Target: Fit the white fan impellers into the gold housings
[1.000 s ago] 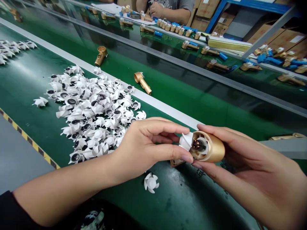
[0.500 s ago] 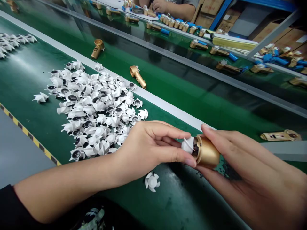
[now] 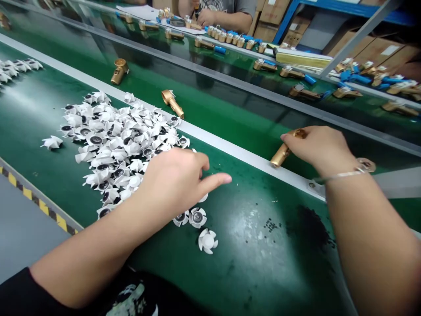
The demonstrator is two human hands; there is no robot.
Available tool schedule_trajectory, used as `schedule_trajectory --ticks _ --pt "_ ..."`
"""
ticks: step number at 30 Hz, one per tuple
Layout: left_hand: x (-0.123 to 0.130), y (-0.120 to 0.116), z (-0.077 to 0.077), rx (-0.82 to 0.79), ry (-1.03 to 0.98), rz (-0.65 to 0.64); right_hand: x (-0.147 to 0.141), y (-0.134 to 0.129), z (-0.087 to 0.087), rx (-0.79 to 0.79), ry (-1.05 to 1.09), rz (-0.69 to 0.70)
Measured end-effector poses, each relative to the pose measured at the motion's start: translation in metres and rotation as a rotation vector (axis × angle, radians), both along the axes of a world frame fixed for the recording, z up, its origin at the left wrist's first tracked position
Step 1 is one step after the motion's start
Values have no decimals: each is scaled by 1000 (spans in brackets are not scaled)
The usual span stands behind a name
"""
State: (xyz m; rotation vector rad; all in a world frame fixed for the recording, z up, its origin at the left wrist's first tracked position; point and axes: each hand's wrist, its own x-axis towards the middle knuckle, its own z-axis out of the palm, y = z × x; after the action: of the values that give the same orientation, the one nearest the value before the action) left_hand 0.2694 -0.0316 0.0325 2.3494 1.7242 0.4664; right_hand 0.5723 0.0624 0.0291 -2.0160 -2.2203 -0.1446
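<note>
The right hand (image 3: 317, 149) was curled down over the head of a gold metal housing (image 3: 281, 154), its fingertips (image 3: 287, 137) closed on top of the piece. The housing's tapered tube stuck out below them, slanting down toward the white edge strip (image 3: 230, 147) of the green conveyor belt (image 3: 237, 263). The hand hid the head of the housing, so how firm the grip was could not be told. A thin metal bracelet (image 3: 342, 174) circled that wrist.

The left hand (image 3: 173, 182) was open and held nothing, with its index finger (image 3: 215, 179) stretched out above the belt and the other fingers loosely bent. Just below it lay two white plastic fan impellers (image 3: 189, 217) with dark hubs, and a third impeller (image 3: 208, 241) lay a little apart from them. Behind the hand, a large heap of impellers (image 3: 112, 140) covered the belt. Two other gold housings (image 3: 172, 103) lay beyond the heap, and across the line a co-worker's hand (image 3: 206, 17) rested among more gold parts.
</note>
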Motion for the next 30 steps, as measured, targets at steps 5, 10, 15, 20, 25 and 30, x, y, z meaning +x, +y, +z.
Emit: schedule_trajectory --ticks 5,10,15,20,25,30 --pt "7 -11 2 -294 380 -82 21 -12 -18 86 5 -42" --pt "11 -13 2 -372 438 -195 4 -116 -23 -66 193 342" --pt "16 -16 -11 -235 261 -236 -18 -182 -32 -282 351 522" --pt "19 -19 -19 -40 5 -239 -36 -194 -37 -172 299 637" --pt "20 -18 -20 -22 -236 -225 -52 -197 -42 -55 59 696" --pt "21 -17 -15 -124 -462 -203 -72 -192 -52 34 -30 597"
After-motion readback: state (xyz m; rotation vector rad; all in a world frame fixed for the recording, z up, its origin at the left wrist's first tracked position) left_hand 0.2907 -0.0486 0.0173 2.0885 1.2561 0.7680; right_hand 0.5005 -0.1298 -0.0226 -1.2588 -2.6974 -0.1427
